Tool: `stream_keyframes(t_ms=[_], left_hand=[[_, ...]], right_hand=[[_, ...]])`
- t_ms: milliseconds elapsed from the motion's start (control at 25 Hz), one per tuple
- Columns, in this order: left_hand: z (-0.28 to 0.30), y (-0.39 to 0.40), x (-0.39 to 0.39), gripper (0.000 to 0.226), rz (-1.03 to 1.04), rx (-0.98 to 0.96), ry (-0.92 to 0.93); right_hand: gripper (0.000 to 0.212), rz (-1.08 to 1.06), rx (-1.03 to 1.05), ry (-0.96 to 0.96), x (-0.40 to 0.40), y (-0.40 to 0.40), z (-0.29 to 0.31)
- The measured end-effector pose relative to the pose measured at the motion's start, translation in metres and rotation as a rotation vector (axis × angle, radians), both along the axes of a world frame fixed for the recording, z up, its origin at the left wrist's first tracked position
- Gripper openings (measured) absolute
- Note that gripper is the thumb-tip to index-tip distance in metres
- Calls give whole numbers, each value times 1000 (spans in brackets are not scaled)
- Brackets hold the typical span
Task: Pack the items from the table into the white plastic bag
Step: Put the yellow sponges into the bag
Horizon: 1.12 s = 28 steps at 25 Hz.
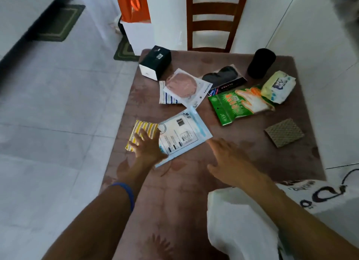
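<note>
- Bag, white, lies on the table under our right forearm, well behind both hands.
- Our left hand rests, fingers spread flat, on the striped pack and mask pouch, grasping nothing.
- Our right hand hovers released, just right of the pouch.
- Green pack lies beyond the right fingertips.

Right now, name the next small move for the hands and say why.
Probably close the left hand on the yellow striped packet and carry it to the white plastic bag. Its fingers already lie on that packet, nearest the bag, while the right hand hovers open, holding nothing.
</note>
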<state>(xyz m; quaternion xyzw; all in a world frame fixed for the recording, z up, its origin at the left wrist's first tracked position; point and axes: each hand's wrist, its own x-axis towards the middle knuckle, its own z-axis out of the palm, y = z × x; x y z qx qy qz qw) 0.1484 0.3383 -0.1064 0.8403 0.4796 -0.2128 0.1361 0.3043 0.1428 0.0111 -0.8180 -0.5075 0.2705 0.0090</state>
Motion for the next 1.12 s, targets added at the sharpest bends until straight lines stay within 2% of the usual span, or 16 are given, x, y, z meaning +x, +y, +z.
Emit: stream_keyframes(t_ms=[120, 280, 400, 440, 520, 600, 680, 720, 760, 840, 960, 1000, 1040, 1080, 1120], left_hand=[[-21, 24, -1, 120, 7, -114, -28], [-28, 29, -10, 83, -71, 108, -102], [-28, 43, -23, 79, -158, 158, -94], [-25, 49, -26, 82, -130, 139, -102], [-15, 56, -25, 84, 45, 90, -250], [-3, 47, -13, 68, 124, 97, -425], [3, 31, 5, 42, -50, 28, -494], [3, 24, 13, 37, -148, -49, -470], [0, 23, 18, 39, -187, -126, -418], [-13, 36, 24, 55, -131, -190, -356], [-32, 62, 24, 120, 67, -187, -307], [-32, 66, 24, 133, 149, -204, -283], [-32, 67, 24, 135, 222, -258, -291], [-29, 63, 24, 125, 286, -337, -316], [-23, 51, 22, 105, 338, -407, -359]], right_hand=[[69, -85, 17, 96, -6, 7, -10], [70, -173, 24, 157, -8, 4, -10], [67, -181, 71, 176, -7, 1, -2], [66, -184, 77, 179, -7, 1, -1], [64, -185, 86, 163, -7, 0, -1], [64, -174, 52, 179, -13, 0, -4], [63, -169, 21, 216, -18, -2, -5], [62, -170, 22, 218, -18, -3, -5], [61, -175, 29, 214, -17, -4, -4], [58, -191, 40, 215, -10, -8, -1], [54, -220, 99, 227, 1, -18, 2], [53, -229, 123, 228, 3, -21, 2], [51, -237, 137, 230, 5, -23, 3], [49, -245, 145, 232, 6, -25, 5], [47, -254, 160, 239, 6, -26, 8]])
